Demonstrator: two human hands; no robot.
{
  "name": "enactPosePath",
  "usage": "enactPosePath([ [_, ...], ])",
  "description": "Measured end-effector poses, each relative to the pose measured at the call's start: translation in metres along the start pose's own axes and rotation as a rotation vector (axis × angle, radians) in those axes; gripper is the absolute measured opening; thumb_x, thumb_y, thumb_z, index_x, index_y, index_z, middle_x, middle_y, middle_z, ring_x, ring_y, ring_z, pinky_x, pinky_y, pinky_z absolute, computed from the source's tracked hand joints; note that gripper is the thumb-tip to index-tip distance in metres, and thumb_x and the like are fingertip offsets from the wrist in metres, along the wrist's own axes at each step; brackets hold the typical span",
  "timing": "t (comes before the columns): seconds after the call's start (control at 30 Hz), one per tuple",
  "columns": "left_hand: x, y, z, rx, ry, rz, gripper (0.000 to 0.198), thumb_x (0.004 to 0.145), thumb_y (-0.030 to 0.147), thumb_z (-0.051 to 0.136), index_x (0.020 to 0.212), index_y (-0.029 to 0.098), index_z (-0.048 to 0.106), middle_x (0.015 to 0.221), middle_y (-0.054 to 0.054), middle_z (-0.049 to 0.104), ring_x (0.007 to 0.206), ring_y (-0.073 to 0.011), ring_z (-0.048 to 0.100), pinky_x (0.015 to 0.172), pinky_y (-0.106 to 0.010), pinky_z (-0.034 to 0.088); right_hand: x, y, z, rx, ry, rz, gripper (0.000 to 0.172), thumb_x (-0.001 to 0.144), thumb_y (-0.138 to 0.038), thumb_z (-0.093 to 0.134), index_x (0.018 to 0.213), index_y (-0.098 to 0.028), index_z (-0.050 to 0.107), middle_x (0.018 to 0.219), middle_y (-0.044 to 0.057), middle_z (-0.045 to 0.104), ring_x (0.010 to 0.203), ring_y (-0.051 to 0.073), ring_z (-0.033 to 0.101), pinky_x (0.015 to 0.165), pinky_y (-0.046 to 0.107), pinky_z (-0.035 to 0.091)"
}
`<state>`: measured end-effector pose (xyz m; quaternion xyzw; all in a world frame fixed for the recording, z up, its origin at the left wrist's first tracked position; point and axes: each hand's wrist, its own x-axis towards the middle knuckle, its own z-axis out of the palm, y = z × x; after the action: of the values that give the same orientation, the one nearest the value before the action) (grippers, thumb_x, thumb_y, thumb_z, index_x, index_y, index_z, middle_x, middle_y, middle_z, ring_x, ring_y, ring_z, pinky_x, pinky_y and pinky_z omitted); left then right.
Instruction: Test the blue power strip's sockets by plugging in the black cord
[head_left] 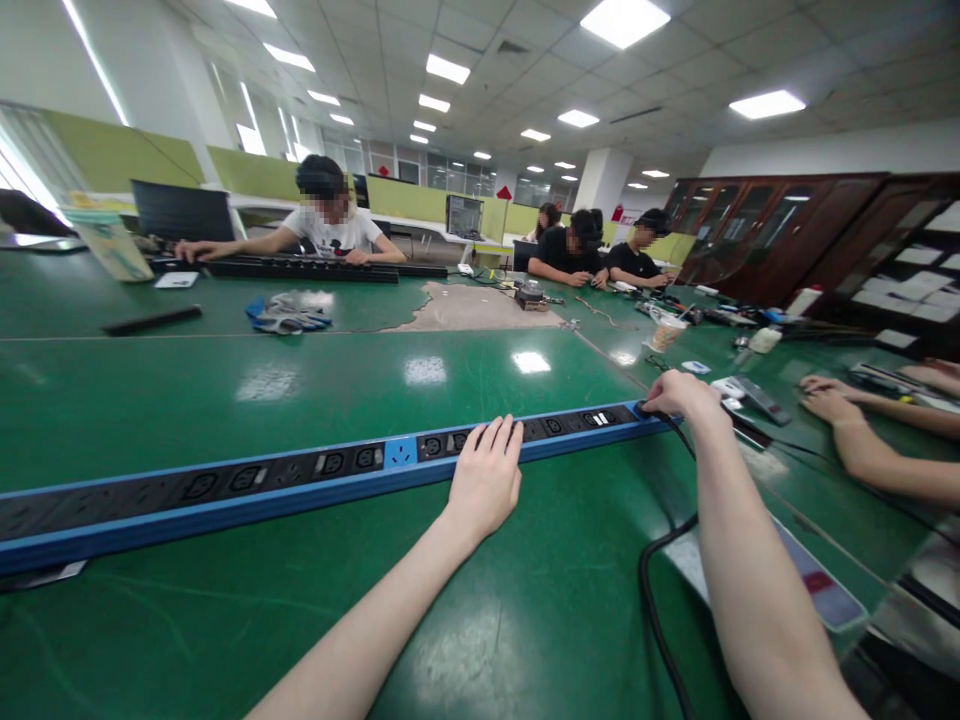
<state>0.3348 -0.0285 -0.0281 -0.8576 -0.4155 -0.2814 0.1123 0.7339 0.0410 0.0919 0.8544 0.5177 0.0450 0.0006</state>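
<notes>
A long blue power strip [401, 453] with a row of black sockets and one blue socket runs across the green table from the left edge to my right hand. My left hand [486, 478] lies over the strip right of its middle, palm down, fingers stretched out across the sockets. At the strip's right end, the fingers of my right hand [688, 396] are closed on the plug of a black power cable [651, 585]. That plug is mostly hidden by the fingers, so how deep it sits cannot be seen. Below my hand the cable bends down toward the front edge.
A phone-like slab [817, 580] lies beside my right forearm. Gloves [289, 313] and a black bar [154, 320] lie beyond the strip. A co-worker's hands [832, 400] rest at the right, near tools and cables. Other people sit across the table. A cup [666, 330] stands back right.
</notes>
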Motion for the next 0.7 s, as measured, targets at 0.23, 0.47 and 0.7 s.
enactPosePath([
  [0.23, 0.0003, 0.0002, -0.0003, 0.0, -0.001, 0.001, 0.06, 0.1, 0.024, 0.051, 0.159, 0.014, 0.05, 0.164, -0.016, 0.051, 0.152, -0.0285, 0.047, 0.128, -0.048, 0.033, 0.0035, -0.0019, -0.0009, -0.007, -0.036, 0.04, 0.033, 0.071, -0.049, 0.088, 0.097, -0.028, 0.085, 0.114, 0.015, 0.077, 0.104, 0.035, 0.073, 0.091, 0.05, 0.057],
  [0.47, 0.0, -0.0003, -0.0012, -0.003, 0.001, 0.009, 0.061, 0.099, 0.023, 0.05, 0.159, 0.014, 0.05, 0.164, -0.015, 0.052, 0.152, -0.0289, 0.047, 0.128, -0.049, 0.033, 0.0017, -0.0033, -0.0016, -0.037, -0.03, 0.019, 0.031, 0.072, -0.047, 0.088, 0.094, -0.026, 0.084, 0.112, 0.017, 0.077, 0.104, 0.037, 0.074, 0.092, 0.052, 0.058],
  [0.7, -0.0001, 0.0006, -0.0003, -0.005, 0.008, 0.0, 0.06, 0.099, 0.022, 0.05, 0.159, 0.016, 0.051, 0.164, -0.014, 0.051, 0.152, -0.0286, 0.046, 0.128, -0.048, 0.033, -0.0055, -0.0081, 0.0021, -0.069, 0.021, 0.015, 0.033, 0.073, -0.047, 0.086, 0.097, -0.024, 0.083, 0.116, 0.019, 0.077, 0.106, 0.038, 0.074, 0.091, 0.053, 0.059],
])
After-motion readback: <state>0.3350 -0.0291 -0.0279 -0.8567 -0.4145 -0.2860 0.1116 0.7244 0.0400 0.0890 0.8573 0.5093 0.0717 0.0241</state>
